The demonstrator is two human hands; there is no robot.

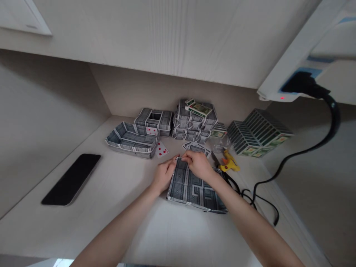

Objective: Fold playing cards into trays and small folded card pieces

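Lying left and in front of the yellow glue gun [231, 165], the card-covered box [182, 184] is pinched at its far-left corner by left hand [164, 174] and right hand [198, 164], fingers narrowed; long axis left-to-right, right hand nearer gun.

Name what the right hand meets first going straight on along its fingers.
The right hand would probably meet the left hand, just ahead at the same corner of the card-covered tray; exact depth there is unclear.
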